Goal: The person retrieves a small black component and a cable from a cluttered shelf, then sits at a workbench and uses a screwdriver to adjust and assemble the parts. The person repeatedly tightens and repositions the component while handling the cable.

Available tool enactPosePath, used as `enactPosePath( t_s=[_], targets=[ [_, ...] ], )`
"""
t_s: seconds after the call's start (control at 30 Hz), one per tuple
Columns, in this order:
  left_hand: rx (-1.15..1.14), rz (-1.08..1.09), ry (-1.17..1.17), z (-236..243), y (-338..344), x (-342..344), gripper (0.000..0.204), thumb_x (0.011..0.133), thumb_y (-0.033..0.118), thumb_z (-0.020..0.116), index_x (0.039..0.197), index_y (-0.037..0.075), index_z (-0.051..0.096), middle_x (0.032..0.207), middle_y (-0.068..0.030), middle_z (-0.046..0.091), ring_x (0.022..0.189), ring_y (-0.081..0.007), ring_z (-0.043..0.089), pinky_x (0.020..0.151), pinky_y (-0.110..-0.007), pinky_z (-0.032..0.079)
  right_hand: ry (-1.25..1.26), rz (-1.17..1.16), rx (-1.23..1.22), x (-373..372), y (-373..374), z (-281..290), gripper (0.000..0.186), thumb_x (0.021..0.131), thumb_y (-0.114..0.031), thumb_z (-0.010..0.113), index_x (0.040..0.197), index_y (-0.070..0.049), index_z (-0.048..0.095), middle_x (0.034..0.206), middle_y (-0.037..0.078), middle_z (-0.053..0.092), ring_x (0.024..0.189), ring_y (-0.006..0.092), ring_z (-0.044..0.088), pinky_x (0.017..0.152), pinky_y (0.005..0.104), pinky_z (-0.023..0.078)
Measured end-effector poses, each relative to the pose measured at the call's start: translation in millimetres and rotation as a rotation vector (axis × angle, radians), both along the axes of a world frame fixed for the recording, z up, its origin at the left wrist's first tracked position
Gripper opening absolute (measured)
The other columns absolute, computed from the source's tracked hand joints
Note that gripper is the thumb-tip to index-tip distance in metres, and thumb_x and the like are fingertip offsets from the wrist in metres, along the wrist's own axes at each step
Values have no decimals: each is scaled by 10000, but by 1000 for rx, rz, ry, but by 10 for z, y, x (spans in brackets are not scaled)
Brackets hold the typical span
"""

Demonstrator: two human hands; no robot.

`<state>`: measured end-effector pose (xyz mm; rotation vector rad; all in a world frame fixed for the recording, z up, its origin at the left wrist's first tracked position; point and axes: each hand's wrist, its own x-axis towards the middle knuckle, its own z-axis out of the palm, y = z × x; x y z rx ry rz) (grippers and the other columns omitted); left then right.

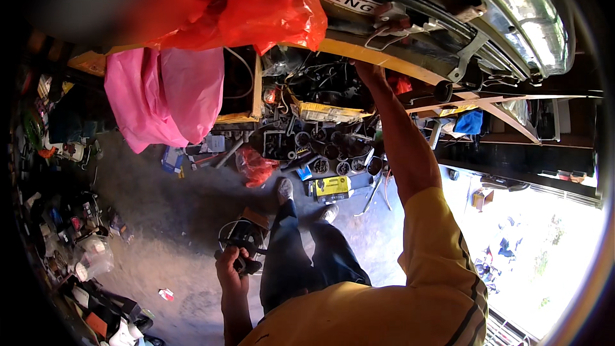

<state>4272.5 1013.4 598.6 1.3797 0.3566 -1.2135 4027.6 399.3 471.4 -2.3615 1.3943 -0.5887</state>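
Note:
Low in front of me, my left hand (232, 268) is closed around a black, knobby part (246, 260) whose exact kind I cannot make out. Just beyond it is a dark rounded thing with a thin pale hoop (222, 232), partly overlapped by the part. My right arm stretches far forward to the shelf. There my right hand (369, 72) reaches beside a yellowish cardboard box (330, 113) full of dark parts and cables (328, 81). The shelf's edge and shadow hide its fingers.
Red plastic bags (256, 3) and pink bags (163, 93) hang over the shelf edge (359, 52). Tins of small parts (321, 165), a yellow box (332, 188) and a red bag (256, 166) lie on the floor by my shoes. Clutter (90, 256) lines the left.

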Motion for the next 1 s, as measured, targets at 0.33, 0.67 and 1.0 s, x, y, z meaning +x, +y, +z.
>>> enactPosePath(
  t_s=[0.33, 0.67, 1.0],
  targets=[
    [-19, -23, 53, -113, -98, 9, 192, 953, 254, 676, 891, 77, 637, 835, -70, 621, 774, -202, 604, 746, -349, 521, 453, 47, -306, -485, 473, -173, 197, 945, -217, 630, 970, -26, 676, 889, 152, 710, 829, 326, 719, 696, 439, 573],
    [-2, -137, 61, -19, -401, 2, 175, 921, 223, 662, 853, 62, 651, 814, -63, 636, 712, -195, 622, 695, -343, 527, 104, -468, 458, 452, 1388, -58, 702, 913, -375, 634, 1486, -37, 407, 1396, 332, 452, 1212, 488, 562, 1022, 573, 473],
    [-13, -150, 57, -108, -355, 0, 183, 942, 216, 644, 855, 56, 659, 812, -63, 640, 707, -194, 622, 698, -340, 531, 16, -377, 190, 51, 998, -168, 363, 862, -233, 685, 1178, -60, 637, 1173, 213, 681, 1117, 429, 632, 926, 521, 530]
  ],
)
